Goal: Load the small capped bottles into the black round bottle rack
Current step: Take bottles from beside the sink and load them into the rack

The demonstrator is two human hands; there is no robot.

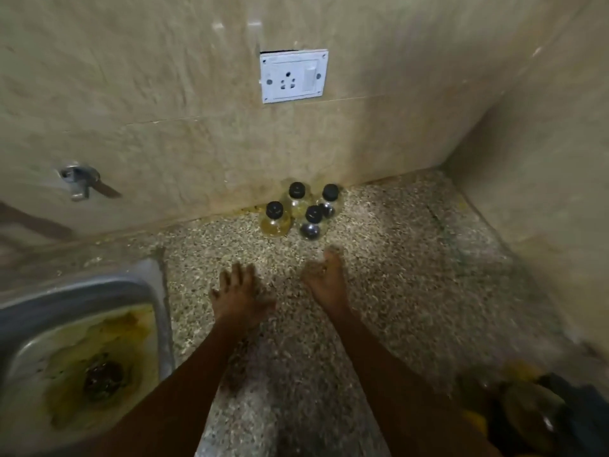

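Several small clear bottles with black caps point(298, 211) stand in a tight cluster on the speckled counter point(379, 258), against the back wall. Some hold yellowish liquid. My left hand point(237, 291) hovers over the counter in front of them, fingers spread and empty. My right hand point(324, 280) is beside it, a little closer to the bottles, fingers loosely apart and holding nothing. Both hands are blurred and a short way from the bottles. I see no black round rack clearly; a dark blurred shape point(566, 417) lies at the lower right corner.
A steel sink point(79, 324) with yellow stains fills the lower left. A tap point(80, 181) sticks out of the tiled wall above it. A white wall socket point(293, 75) sits above the bottles. A side wall point(543, 192) closes the counter on the right.
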